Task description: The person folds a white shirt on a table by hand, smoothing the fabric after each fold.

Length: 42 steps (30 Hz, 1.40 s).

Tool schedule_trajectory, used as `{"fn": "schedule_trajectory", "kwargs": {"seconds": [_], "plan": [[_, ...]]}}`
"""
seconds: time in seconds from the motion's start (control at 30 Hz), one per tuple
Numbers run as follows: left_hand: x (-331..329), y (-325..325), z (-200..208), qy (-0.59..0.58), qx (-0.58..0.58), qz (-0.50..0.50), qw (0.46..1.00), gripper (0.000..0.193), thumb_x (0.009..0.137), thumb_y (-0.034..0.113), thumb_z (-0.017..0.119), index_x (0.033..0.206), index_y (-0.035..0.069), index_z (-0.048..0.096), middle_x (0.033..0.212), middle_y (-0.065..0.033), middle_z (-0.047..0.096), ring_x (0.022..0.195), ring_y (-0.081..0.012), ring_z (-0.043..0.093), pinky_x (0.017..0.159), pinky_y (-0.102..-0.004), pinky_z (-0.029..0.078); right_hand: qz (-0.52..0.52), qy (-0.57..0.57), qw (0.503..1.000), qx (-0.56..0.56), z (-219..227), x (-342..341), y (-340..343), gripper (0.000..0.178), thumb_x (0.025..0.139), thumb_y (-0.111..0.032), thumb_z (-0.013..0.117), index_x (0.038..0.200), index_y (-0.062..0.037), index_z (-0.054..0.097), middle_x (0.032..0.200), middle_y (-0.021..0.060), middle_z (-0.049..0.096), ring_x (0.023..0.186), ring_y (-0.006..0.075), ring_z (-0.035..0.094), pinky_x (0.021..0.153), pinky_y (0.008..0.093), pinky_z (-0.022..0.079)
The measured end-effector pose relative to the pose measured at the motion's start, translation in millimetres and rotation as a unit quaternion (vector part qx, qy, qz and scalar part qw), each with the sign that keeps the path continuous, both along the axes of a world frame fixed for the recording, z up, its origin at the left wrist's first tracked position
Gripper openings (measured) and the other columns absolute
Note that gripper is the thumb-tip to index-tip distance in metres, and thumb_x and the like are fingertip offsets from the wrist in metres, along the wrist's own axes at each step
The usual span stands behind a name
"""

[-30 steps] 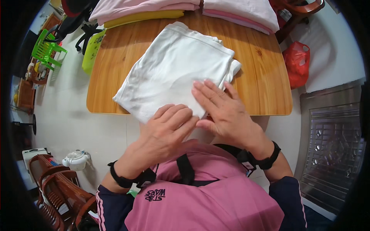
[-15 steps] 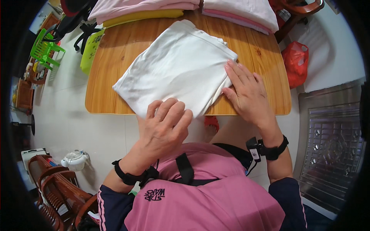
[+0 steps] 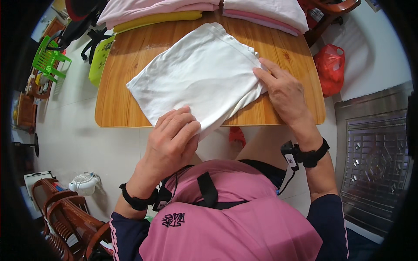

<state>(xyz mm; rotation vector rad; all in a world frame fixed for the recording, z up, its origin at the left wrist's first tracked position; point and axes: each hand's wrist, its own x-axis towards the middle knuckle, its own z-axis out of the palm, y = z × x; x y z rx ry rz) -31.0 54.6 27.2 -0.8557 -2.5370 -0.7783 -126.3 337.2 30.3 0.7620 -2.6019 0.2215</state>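
Observation:
A folded white cloth garment [image 3: 198, 76] lies aslant on the wooden table, its near corner hanging a little past the front edge. My left hand [image 3: 173, 137] holds that near edge, fingers on top and thumb hidden under the cloth. At the garment's right corner, my right hand [image 3: 285, 91] is closed on the edge, thumb and fingers pinching it. Loose layers show along the right side, between the two hands. The cloth looks slightly wrinkled on top.
Folded pink and yellow cloths [image 3: 159, 17] are stacked at the far left of the table [image 3: 124, 100]. Another pink and white stack [image 3: 265, 17] is at the far right. A red plastic bag [image 3: 329, 69] hangs beyond the right edge; wooden chairs [image 3: 74, 217] stand at lower left.
My right hand has gone from lying flat on the garment's edge to pinching its corner, slightly farther away. My left hand has shifted a little left and nearer, and the near edge has moved with it.

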Motion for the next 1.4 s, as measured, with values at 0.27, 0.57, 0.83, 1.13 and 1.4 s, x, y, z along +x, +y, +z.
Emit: {"fn": "schedule_trajectory", "kwargs": {"seconds": [0.27, 0.57, 0.83, 1.13, 1.4], "plan": [[-0.7, -0.3, -4.8, 0.006, 0.019, 0.005, 1.0, 0.021, 0.074, -0.002, 0.069, 0.093, 0.002, 0.061, 0.099, -0.0121, 0.061, 0.106, -0.0332, 0.064, 0.095, -0.0448, 0.05, 0.029, 0.04, 0.998, 0.03, -0.5, -7.8, -3.5, 0.018, 0.081, -0.003, 0.059, 0.099, -0.0044, 0.063, 0.116, 0.0109, 0.067, 0.088, 0.0282, 0.069, 0.075, 0.0347, 0.056], [1.6, -8.4, -12.1, 0.014, -0.007, -0.022, 1.0, 0.02, 0.078, -0.007, 0.063, 0.095, 0.001, 0.057, 0.107, -0.0147, 0.062, 0.118, -0.0374, 0.061, 0.107, -0.0509, 0.042, 0.066, 0.088, 0.992, -0.068, -3.4, 17.0, 13.1, 0.023, 0.083, 0.003, 0.062, 0.105, -0.0008, 0.059, 0.112, 0.0171, 0.067, 0.091, 0.0309, 0.07, 0.076, 0.0346, 0.058], [-3.2, -13.1, -17.4, 0.004, 0.04, -0.044, 0.998, 0.018, 0.076, -0.004, 0.064, 0.092, 0.002, 0.059, 0.105, -0.0124, 0.062, 0.118, -0.0333, 0.061, 0.112, -0.0504, 0.037, 0.054, 0.031, 0.992, -0.11, -15.1, 24.1, 16.9, 0.023, 0.081, 0.003, 0.062, 0.104, -0.0003, 0.059, 0.111, 0.0173, 0.064, 0.092, 0.0318, 0.068, 0.074, 0.0354, 0.059], [-3.6, -18.6, -15.8, -0.006, 0.021, -0.076, 0.997, 0.011, 0.078, 0.0, 0.062, 0.088, 0.003, 0.06, 0.108, -0.0134, 0.063, 0.12, -0.0337, 0.059, 0.113, -0.053, 0.034, 0.088, 0.086, 0.984, -0.129, -13.1, 32.2, 20.4, 0.022, 0.074, 0.005, 0.065, 0.093, -0.0016, 0.056, 0.106, 0.0129, 0.06, 0.083, 0.0293, 0.067, 0.066, 0.0348, 0.057], [-3.6, -17.2, -17.2, 0.001, -0.001, -0.078, 0.997, 0.008, 0.075, 0.001, 0.061, 0.082, 0.004, 0.059, 0.111, -0.0135, 0.062, 0.123, -0.0339, 0.057, 0.114, -0.0556, 0.032, 0.08, 0.003, 0.99, -0.116, -9.4, 43.4, 25.9, 0.019, 0.073, 0.005, 0.065, 0.088, -0.0022, 0.057, 0.104, 0.0122, 0.06, 0.081, 0.0276, 0.065, 0.066, 0.0343, 0.055]]}}
